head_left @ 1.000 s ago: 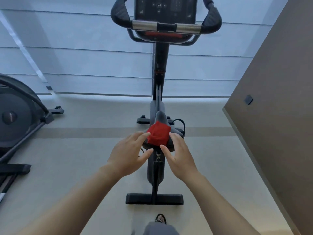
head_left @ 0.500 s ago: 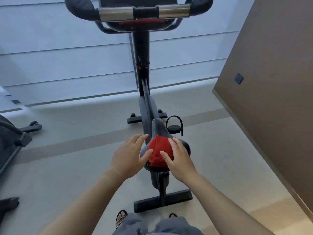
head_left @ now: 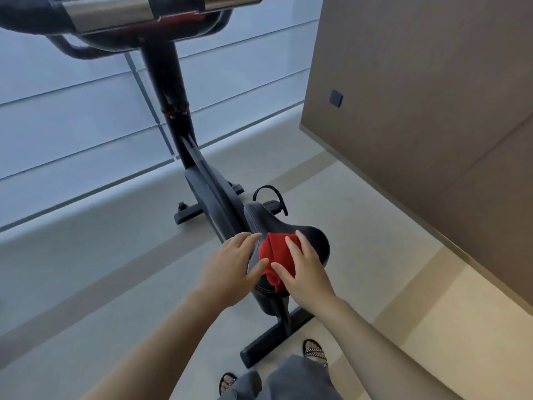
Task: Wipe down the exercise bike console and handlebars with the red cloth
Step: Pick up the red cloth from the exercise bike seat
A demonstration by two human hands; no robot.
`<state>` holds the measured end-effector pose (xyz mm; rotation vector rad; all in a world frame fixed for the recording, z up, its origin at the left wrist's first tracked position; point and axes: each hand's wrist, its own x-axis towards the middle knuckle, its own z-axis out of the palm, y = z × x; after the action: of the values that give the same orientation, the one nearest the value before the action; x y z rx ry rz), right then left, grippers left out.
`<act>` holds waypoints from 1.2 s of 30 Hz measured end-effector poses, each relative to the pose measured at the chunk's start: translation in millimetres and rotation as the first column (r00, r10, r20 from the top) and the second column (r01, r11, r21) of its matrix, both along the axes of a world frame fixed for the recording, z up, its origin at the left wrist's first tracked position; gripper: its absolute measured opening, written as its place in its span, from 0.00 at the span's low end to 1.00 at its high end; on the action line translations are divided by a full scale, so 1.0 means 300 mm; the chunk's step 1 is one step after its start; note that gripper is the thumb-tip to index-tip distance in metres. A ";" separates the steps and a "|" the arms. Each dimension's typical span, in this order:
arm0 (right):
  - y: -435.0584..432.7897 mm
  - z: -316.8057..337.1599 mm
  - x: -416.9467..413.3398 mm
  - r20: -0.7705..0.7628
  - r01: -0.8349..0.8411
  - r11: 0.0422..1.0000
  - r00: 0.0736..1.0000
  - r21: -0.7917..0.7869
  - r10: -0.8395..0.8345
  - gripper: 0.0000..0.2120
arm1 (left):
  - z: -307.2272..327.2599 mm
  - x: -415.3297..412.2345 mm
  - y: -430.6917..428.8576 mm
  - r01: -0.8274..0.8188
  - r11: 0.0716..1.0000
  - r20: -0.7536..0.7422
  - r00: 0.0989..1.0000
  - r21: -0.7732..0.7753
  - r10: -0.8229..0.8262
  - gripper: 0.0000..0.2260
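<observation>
A folded red cloth lies on the black saddle of the exercise bike. My right hand rests flat on the cloth's right side, fingers straight. My left hand is at the saddle's left edge, fingers relaxed, thumb tip near the cloth. The bike's handlebars, with chrome sections and black grips, cross the top of the view; the console's underside shows just below them, its face hidden.
The bike's post rises from the frame toward the handlebars. A pedal with strap sticks out on the right. A brown wall stands close on the right. My sandalled feet stand by the rear stabiliser bar.
The view has moved closer and lower toward the saddle. Both hands have come nearer to the cloth, and the right hand now lies on it.
</observation>
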<state>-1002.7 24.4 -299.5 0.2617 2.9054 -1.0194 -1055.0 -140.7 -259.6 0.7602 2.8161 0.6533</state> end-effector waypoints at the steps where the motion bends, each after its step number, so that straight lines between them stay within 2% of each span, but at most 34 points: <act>1: -0.004 0.001 0.005 -0.003 0.027 1.000 1.000 -0.005 -0.027 0.31 | -0.012 0.000 -0.006 0.026 1.000 0.001 1.000 -0.004 -0.026 0.26; 5: -0.003 -0.002 0.004 0.012 0.122 0.993 0.993 0.003 -0.122 0.31 | -0.056 0.000 -0.038 0.102 0.994 0.036 0.994 -0.034 -0.101 0.25; 8: -0.014 -0.007 -0.008 0.028 0.133 0.990 0.991 0.038 -0.134 0.31 | -0.071 -0.007 -0.051 0.099 0.995 0.053 0.994 -0.032 -0.098 0.25; 14: -0.018 -0.007 0.001 -0.086 0.140 0.990 0.986 -0.033 -0.143 0.32 | -0.066 -0.011 -0.051 0.035 0.999 0.049 0.998 -0.002 -0.034 0.25; 21: -0.009 -0.022 -0.022 0.066 0.160 0.980 0.986 -0.119 -0.153 0.41 | -0.054 -0.020 -0.056 -0.014 1.000 0.036 0.999 -0.006 0.014 0.25; 25: -0.005 -0.020 -0.019 -0.013 0.103 0.990 0.994 -0.093 -0.104 0.39 | -0.043 -0.013 -0.042 -0.051 0.999 0.032 0.998 -0.010 0.051 0.25; 27: -0.011 -0.021 -0.015 -0.044 0.057 0.989 0.997 -0.138 -0.064 0.37 | -0.033 -0.009 -0.035 -0.069 0.998 0.031 0.997 -0.005 0.069 0.25; 30: -0.016 -0.025 -0.020 -0.041 0.025 0.973 0.999 -0.229 -0.036 0.34 | -0.010 -0.011 -0.035 -0.115 0.993 0.029 0.993 -0.004 0.115 0.25; 36: 0.024 -0.022 -0.052 -0.030 -0.040 0.965 0.999 -0.259 0.033 0.29 | 0.026 -0.004 -0.039 -0.203 0.979 0.031 0.979 -0.020 0.204 0.25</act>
<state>-1018.3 31.5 -306.2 0.1825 2.7431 -1.3887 -1056.2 -152.5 -251.9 0.4569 2.8896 0.6646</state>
